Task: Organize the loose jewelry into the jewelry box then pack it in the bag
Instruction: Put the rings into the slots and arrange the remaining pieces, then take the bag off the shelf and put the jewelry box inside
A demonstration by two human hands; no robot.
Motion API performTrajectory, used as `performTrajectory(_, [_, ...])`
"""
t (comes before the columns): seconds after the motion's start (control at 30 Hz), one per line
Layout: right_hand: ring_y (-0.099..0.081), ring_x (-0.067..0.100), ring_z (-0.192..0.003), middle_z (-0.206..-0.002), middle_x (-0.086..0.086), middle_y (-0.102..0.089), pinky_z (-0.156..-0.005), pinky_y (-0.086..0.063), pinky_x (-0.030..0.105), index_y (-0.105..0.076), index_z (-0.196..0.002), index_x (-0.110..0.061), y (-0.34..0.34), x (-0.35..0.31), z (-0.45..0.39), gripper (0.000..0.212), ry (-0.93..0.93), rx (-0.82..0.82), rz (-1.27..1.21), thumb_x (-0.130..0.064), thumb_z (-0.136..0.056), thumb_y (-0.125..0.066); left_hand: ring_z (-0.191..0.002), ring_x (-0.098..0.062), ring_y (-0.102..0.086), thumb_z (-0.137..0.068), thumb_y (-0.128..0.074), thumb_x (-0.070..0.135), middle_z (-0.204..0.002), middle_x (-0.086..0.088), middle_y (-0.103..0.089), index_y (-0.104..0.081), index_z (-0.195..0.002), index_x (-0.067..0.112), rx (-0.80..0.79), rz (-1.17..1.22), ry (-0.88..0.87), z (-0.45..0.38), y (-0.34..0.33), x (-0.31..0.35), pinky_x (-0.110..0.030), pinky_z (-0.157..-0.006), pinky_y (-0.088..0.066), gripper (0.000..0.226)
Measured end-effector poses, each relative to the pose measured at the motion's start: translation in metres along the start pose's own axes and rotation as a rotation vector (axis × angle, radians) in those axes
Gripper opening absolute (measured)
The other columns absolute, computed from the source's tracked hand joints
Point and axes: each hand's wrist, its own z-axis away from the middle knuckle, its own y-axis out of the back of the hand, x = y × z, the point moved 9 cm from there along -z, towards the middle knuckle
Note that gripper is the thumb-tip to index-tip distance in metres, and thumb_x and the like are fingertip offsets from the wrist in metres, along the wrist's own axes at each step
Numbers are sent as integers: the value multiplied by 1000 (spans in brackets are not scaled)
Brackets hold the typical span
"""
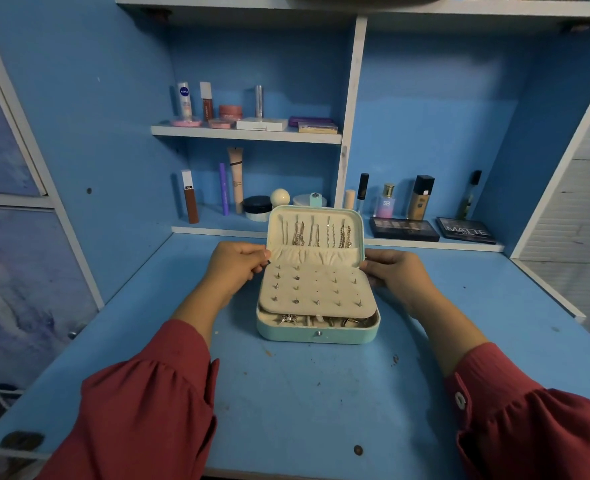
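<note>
Blue desk top [304, 393] across the whole lower half of the frame, scuffed and speckled, backed by a blue shelving unit [352, 98] with white edges filling the upper half. Two dark red sleeves [155, 410] entering from the lower corners, forearms converging on the centre. Mint-green jewelry box [318, 336] at the centre of the frame, standing on the desk top with its lid [316, 230] raised upright toward the shelves. Inside the lid, a row of chain necklaces [316, 233] hanging above a gathered cream pocket. Over the base, a cream earring panel [316, 289] dotted with small studs, tilted so that its near edge sits just above the compartments; under that edge, rings and other small pieces [288, 319], too small to tell apart. Left hand [238, 265] at the left side of the box where lid meets base, fingers curled, thumb and fingertips pinching the lid's edge. Right hand [395, 271] at the matching spot on the right side, fingers curled against the lid's corner and gripping it. Along the shelves behind, upper centre and right of centre, cosmetics: a Nivea tube [184, 98], lip glosses, round jars, a perfume bottle [386, 200], a foundation bottle [421, 197], and two dark eyeshadow palettes [403, 229] lying flat at right.
</note>
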Motion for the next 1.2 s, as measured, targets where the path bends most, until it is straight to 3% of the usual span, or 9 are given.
performTrajectory(0.1, [-63, 12, -70, -86, 1, -71, -66, -58, 20, -68, -112, -6, 2, -3, -2, 25, 53, 55, 8, 1, -88, -62, -59, -8, -51, -89, -64, 7, -70, -1, -65, -72, -103, 7, 24, 20, -40, 0, 0, 3, -15, -52, -44, 16])
performTrajectory(0.2, [-64, 9, -74, -89, -2, -71, -63, -56, 16, -69, -111, -11, 4, -8, -1, 27, 98, 75, -21, 1, -88, -62, -56, -6, -52, -88, -63, 4, -68, 0, -66, -71, -106, 10, 37, 77, -72, 1, 1, 8, -16, -52, -44, 20])
performTrajectory(0.37, [-67, 19, -75, -85, 6, -73, -66, -60, 25, -71, -103, -6, 11, -4, -4, 17, 36, 83, -121, -2, -89, -63, -59, -11, -56, -90, -63, 8, -70, -7, -66, -72, -92, 12, 16, 173, -31, 1, 2, 6, -19, -51, -46, 10])
performTrajectory(0.57, [-68, 13, -65, -82, 6, -73, -55, -56, 21, -70, -96, -5, 12, -8, -1, 11, 24, 47, -194, -11, -91, -62, -58, -11, -55, -89, -65, 14, -72, -8, -65, -72, -89, 8, -14, 230, 7, 2, 5, 6, -19, -51, -45, 9])
performTrajectory(0.73, [-64, 19, -69, -78, 10, -67, -70, -58, 29, -68, -90, -5, 12, -4, -1, 22, -37, 0, -252, -25, -93, -60, -58, -12, -54, -92, -62, 23, -70, -9, -65, -70, -89, 7, -27, 286, 60, 3, 5, 4, -19, -50, -45, 19])
performTrajectory(0.87, [-64, 18, -65, -71, 9, -66, -68, -60, 27, -67, -92, -2, 13, -1, -1, 24, -92, -12, -272, -26, -89, -64, -55, -11, -54, -94, -58, 32, -67, -8, -64, -69, -89, 6, -42, 312, 97, 5, 5, 4, -20, -50, -43, 28])
performTrajectory(1.03, [-64, 13, -63, -73, 10, -68, -58, -57, 18, -67, -90, -1, 11, 4, 1, 14, -167, -62, -379, -13, -91, -61, -50, -11, -51, -90, -64, 27, -61, -8, -63, -66, -82, 4, -30, 313, 125, 10, 6, 8, -18, -45, -41, 24])
performTrajectory(1.2, [-68, 11, -62, -75, 10, -72, -56, -56, 16, -67, -90, 2, 11, 7, 1, 11, -211, -121, -422, -3, -90, -57, -49, -9, -53, -88, -65, 19, -65, -10, -65, -67, -87, 2, -100, 321, 148, 15, 5, 8, -16, -43, -42, 17])
